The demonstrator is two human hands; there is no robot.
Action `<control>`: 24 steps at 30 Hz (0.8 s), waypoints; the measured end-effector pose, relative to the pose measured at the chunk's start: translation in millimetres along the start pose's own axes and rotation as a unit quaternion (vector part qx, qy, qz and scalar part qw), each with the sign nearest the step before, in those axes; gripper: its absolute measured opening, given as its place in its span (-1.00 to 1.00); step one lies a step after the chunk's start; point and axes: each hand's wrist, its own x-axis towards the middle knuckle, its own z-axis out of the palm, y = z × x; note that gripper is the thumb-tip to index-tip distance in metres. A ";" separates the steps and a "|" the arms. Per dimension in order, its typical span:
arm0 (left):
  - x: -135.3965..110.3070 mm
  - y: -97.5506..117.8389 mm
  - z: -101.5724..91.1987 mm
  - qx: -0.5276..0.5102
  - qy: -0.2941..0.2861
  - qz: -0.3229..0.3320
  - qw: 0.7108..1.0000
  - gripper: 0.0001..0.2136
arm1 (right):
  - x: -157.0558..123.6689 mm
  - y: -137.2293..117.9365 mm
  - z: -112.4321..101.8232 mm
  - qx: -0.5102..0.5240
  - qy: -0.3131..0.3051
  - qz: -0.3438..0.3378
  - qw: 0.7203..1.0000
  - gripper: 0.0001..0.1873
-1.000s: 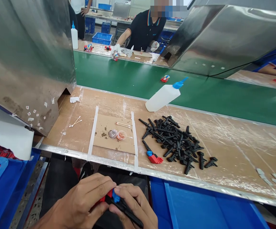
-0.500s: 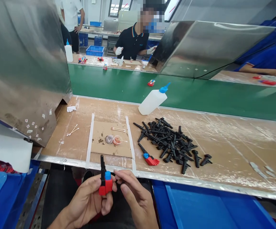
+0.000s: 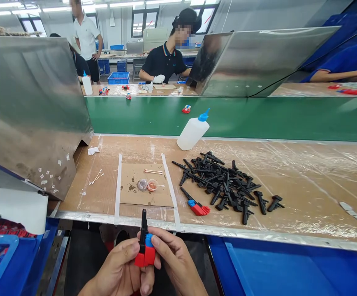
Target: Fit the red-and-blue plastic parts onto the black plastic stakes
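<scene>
Between the fingers of my left hand (image 3: 121, 265) is a red and blue plastic toy part (image 3: 148, 255) with a black barrel-like piece (image 3: 144, 226) pointing up from it. My right hand (image 3: 176, 257) pinches the same part from the right, thumb at its blue block and fingers behind, partly hidden. Both hands are just in front of the table's near edge. A similar red and blue toy part with a black piece (image 3: 200, 209) lies on the table beside a pile of loose black plastic pieces (image 3: 224, 181).
A cardboard sheet (image 3: 129, 199) holds two small round dishes (image 3: 151, 186) and cotton swabs. A white bottle with a blue cap (image 3: 192, 133) leans near the green belt (image 3: 258, 119). Blue bins (image 3: 289, 267) flank me. A metal panel (image 3: 36, 111) stands left; people sit across.
My right hand has closed in onto the toy part, its thumb now at the blue block. The head view has tilted up, and both hands appear slightly lower and to the right.
</scene>
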 end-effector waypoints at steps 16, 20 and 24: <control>-3.4 16.0 -0.8 0.023 0.134 -0.036 0.990 -0.70 | 35.4 -13.5 -87.7 -0.475 0.402 -0.262 0.737 -0.31; 2.5 14.1 -4.8 0.000 0.116 -0.056 0.992 -0.69 | 47.5 -5.3 -128.8 -0.549 0.387 -0.243 0.700 -0.22; 10.2 7.0 -3.9 -0.020 0.074 -0.039 0.996 -0.66 | 47.4 -2.4 -129.4 -0.490 0.358 -0.218 0.764 -0.19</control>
